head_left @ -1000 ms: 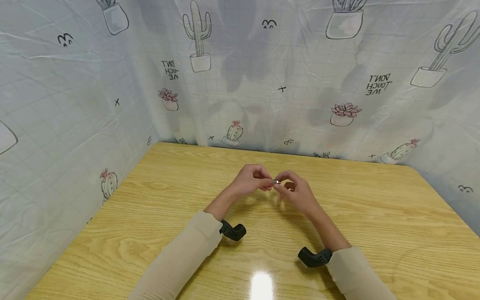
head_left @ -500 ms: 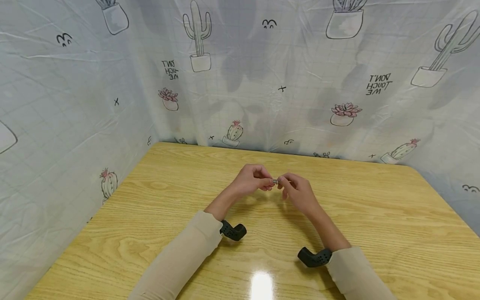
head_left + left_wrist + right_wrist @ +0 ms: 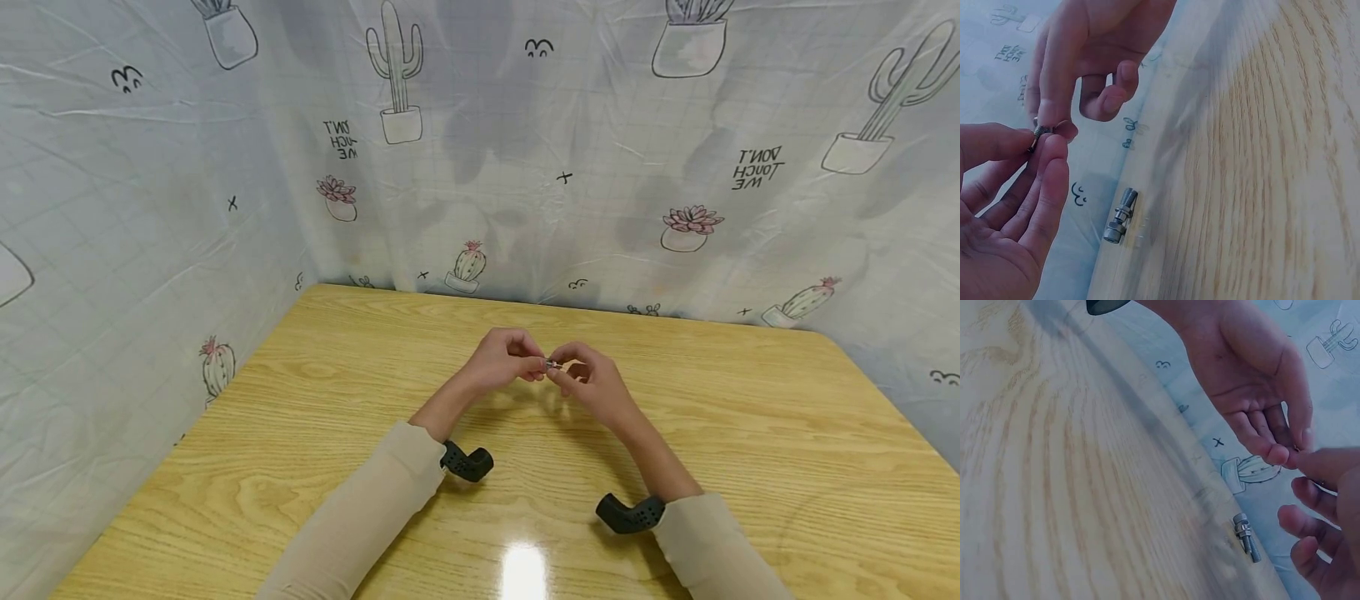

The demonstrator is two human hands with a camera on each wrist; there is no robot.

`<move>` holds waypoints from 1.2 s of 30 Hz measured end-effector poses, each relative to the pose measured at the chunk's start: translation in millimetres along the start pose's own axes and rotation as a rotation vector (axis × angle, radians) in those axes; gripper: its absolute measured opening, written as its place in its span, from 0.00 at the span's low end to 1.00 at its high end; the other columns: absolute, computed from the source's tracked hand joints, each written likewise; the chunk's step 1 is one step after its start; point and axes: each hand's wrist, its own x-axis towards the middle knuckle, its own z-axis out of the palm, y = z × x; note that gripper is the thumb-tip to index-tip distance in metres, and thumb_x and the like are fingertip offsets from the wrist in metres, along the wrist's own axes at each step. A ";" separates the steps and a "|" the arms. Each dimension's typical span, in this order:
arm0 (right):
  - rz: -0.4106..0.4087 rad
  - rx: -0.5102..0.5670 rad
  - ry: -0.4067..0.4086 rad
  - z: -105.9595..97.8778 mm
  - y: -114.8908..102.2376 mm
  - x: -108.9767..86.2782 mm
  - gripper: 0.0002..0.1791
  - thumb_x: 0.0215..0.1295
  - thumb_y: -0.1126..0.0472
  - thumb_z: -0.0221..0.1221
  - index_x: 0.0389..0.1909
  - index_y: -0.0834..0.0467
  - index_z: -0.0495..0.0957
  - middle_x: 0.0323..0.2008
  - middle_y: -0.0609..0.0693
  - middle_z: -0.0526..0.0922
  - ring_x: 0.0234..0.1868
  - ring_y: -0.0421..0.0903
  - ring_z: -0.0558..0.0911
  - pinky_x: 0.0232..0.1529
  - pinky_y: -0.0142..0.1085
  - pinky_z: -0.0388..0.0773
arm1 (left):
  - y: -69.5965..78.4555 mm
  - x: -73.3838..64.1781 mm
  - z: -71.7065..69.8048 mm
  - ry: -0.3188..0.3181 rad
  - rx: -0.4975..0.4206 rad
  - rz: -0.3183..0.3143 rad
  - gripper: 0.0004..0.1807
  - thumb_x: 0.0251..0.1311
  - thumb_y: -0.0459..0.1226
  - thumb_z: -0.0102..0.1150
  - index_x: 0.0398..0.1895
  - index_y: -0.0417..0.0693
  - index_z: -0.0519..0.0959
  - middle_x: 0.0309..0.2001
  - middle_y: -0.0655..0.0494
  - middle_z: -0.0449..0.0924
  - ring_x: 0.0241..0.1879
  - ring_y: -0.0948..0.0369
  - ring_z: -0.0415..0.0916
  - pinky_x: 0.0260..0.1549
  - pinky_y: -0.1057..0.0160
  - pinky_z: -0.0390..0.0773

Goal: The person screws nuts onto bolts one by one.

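Note:
My left hand (image 3: 504, 360) pinches one end of a small metal bolt (image 3: 552, 364) between thumb and fingers. From the other side, my right hand (image 3: 596, 383) pinches its other end with thumb and forefinger, the remaining fingers curled loosely below. In the left wrist view the threads of the bolt (image 3: 1039, 132) show between the fingertips; in the right wrist view fingers hide most of it. Another bolt (image 3: 1121, 215) with a nut on its shank lies on the table past the hands, seen in both wrist views.
The light wooden table (image 3: 360, 375) ends at a patterned plastic sheet (image 3: 510, 167) hanging behind and at the sides. Black wrist mounts (image 3: 467, 462) stick out inward from both sleeves. A bright glare spot lies on the table's near part.
My right thumb and forefinger rolled over the bolt's end half a second ago and are now back in their earlier spread pinch. My left hand has held still.

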 end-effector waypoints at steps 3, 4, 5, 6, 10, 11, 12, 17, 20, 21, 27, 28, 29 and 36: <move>0.016 -0.019 0.000 0.4 -3.8 -1.2 0.13 0.73 0.56 0.53 0.46 0.61 0.79 0.40 0.62 0.81 0.29 0.62 0.79 0.24 0.35 0.73 | 0.1 0.0 0.1 0.000 0.001 0.001 0.04 0.63 0.32 0.60 0.37 0.38 0.80 0.36 0.41 0.85 0.34 0.56 0.85 0.46 0.48 0.83; 0.020 -0.024 -0.001 0.3 -8.1 -2.4 0.13 0.73 0.57 0.52 0.46 0.61 0.79 0.40 0.63 0.81 0.29 0.63 0.79 0.23 0.35 0.72 | 0.0 0.1 0.1 -0.002 0.000 0.002 0.04 0.63 0.32 0.60 0.37 0.38 0.80 0.36 0.41 0.85 0.34 0.55 0.85 0.46 0.48 0.82; 0.019 -0.026 -0.002 0.1 -12.6 -3.7 0.13 0.74 0.58 0.52 0.46 0.62 0.78 0.41 0.64 0.81 0.29 0.64 0.78 0.24 0.35 0.72 | 0.2 -0.1 0.3 -0.002 0.000 0.003 0.04 0.63 0.32 0.60 0.37 0.38 0.80 0.36 0.42 0.85 0.35 0.55 0.85 0.46 0.48 0.82; 0.017 -0.025 -0.004 -0.1 -17.1 -4.9 0.12 0.73 0.59 0.52 0.47 0.63 0.77 0.42 0.65 0.80 0.29 0.65 0.78 0.24 0.36 0.72 | 0.1 0.0 0.4 0.000 0.000 0.007 0.04 0.63 0.32 0.60 0.37 0.38 0.80 0.36 0.42 0.85 0.34 0.55 0.85 0.46 0.48 0.82; 0.001 -0.049 -0.007 -1.5 -35.7 -10.7 0.12 0.71 0.62 0.54 0.49 0.65 0.75 0.45 0.63 0.79 0.30 0.66 0.79 0.25 0.37 0.75 | 0.2 0.0 0.8 0.004 -0.004 0.008 0.03 0.63 0.31 0.60 0.35 0.39 0.80 0.34 0.44 0.85 0.33 0.58 0.85 0.46 0.47 0.82; 0.002 -0.055 -0.003 -1.9 -37.3 -11.3 0.11 0.71 0.63 0.54 0.48 0.66 0.76 0.44 0.64 0.80 0.31 0.66 0.79 0.25 0.36 0.75 | 0.3 -0.2 1.0 0.007 -0.003 0.009 0.03 0.63 0.32 0.60 0.35 0.39 0.80 0.34 0.45 0.85 0.32 0.60 0.84 0.46 0.47 0.82; 0.005 -0.057 0.000 -2.3 -38.4 -11.8 0.11 0.72 0.62 0.53 0.47 0.66 0.77 0.42 0.65 0.80 0.30 0.66 0.78 0.24 0.35 0.73 | 0.5 -0.4 1.1 0.008 -0.004 0.009 0.03 0.63 0.32 0.60 0.35 0.40 0.80 0.34 0.45 0.85 0.32 0.60 0.84 0.46 0.47 0.82; 0.012 -0.020 -0.007 -2.7 -30.7 -9.3 0.12 0.73 0.59 0.53 0.48 0.63 0.76 0.43 0.64 0.80 0.29 0.66 0.78 0.26 0.37 0.75 | 1.6 -1.0 1.6 0.010 0.002 0.011 0.03 0.63 0.32 0.60 0.36 0.39 0.80 0.35 0.43 0.85 0.32 0.59 0.85 0.45 0.48 0.83; 0.007 -0.023 -0.002 -2.3 -30.5 -9.1 0.12 0.71 0.61 0.55 0.49 0.63 0.75 0.46 0.61 0.79 0.30 0.66 0.78 0.26 0.38 0.76 | 1.8 -1.0 1.4 0.009 0.005 0.013 0.05 0.63 0.32 0.60 0.37 0.37 0.80 0.36 0.40 0.84 0.34 0.57 0.85 0.46 0.48 0.82; 0.006 -0.029 0.002 -2.5 -31.4 -9.5 0.11 0.71 0.61 0.55 0.48 0.63 0.75 0.44 0.62 0.79 0.30 0.66 0.78 0.25 0.38 0.75 | 1.8 -0.9 1.3 0.010 0.005 0.016 0.05 0.63 0.32 0.60 0.37 0.36 0.80 0.37 0.39 0.84 0.34 0.56 0.85 0.46 0.48 0.82; 0.030 -0.036 -0.005 -3.3 -39.6 -11.8 0.12 0.74 0.61 0.50 0.46 0.65 0.77 0.40 0.65 0.80 0.30 0.68 0.77 0.25 0.34 0.71 | 2.5 -1.1 1.2 0.016 0.005 0.016 0.04 0.63 0.32 0.59 0.36 0.37 0.80 0.36 0.41 0.85 0.33 0.58 0.85 0.45 0.50 0.83; 0.029 -0.034 -0.012 -3.0 -39.0 -11.4 0.12 0.74 0.61 0.50 0.46 0.65 0.76 0.41 0.65 0.80 0.30 0.68 0.78 0.24 0.34 0.71 | 2.5 -1.2 1.3 0.017 0.005 0.015 0.04 0.63 0.31 0.59 0.36 0.37 0.80 0.36 0.42 0.85 0.33 0.59 0.85 0.44 0.50 0.83; 0.026 -0.034 -0.017 -2.7 -37.9 -10.7 0.11 0.74 0.62 0.51 0.47 0.65 0.76 0.42 0.64 0.80 0.30 0.67 0.78 0.23 0.33 0.70 | 2.8 -1.2 1.4 0.018 0.006 0.015 0.04 0.64 0.31 0.59 0.36 0.37 0.80 0.35 0.42 0.85 0.32 0.59 0.85 0.44 0.50 0.83; 0.018 -0.027 -0.022 -0.2 -9.2 -1.3 0.12 0.75 0.59 0.49 0.46 0.64 0.76 0.41 0.65 0.80 0.28 0.64 0.78 0.22 0.33 0.68 | 3.8 -1.3 1.2 0.016 -0.003 0.018 0.03 0.64 0.31 0.59 0.36 0.38 0.80 0.35 0.44 0.85 0.31 0.60 0.84 0.45 0.49 0.83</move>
